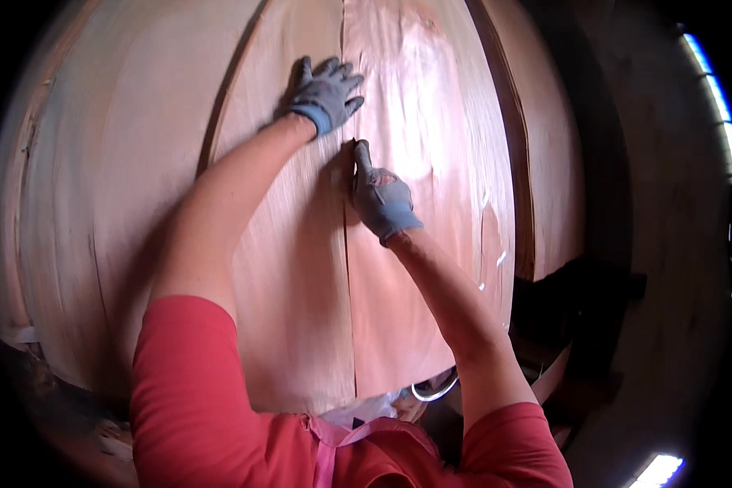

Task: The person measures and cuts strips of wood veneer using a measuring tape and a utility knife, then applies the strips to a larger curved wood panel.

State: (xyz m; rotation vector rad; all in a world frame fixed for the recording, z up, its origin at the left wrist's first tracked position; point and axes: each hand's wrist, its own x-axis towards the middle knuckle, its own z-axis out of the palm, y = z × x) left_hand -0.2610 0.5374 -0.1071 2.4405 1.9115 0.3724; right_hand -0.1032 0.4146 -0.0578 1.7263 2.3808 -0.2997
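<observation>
Two thin wood veneer sheets meet along a narrow lengthwise seam (350, 317) in front of me. My left hand (327, 93), in a grey work glove with a blue cuff, lies flat with fingers spread on the paler left sheet (289, 268), its fingertips reaching the seam. Lower and to the right, my right hand (382, 198) wears a matching glove. Its index finger stretches forward along the seam while the other fingers are curled over the pinkish right sheet (403, 325). Whatever those curled fingers hold, if anything, is hidden.
More veneer (130, 146) extends at the left, and another sheet (549, 163) lies past a dark gap on the right. A shiny curved metal rim (435, 394) shows below the near edge. Dark clutter (573, 309) stands at the right. White marks (500, 258) dot the right sheet's edge.
</observation>
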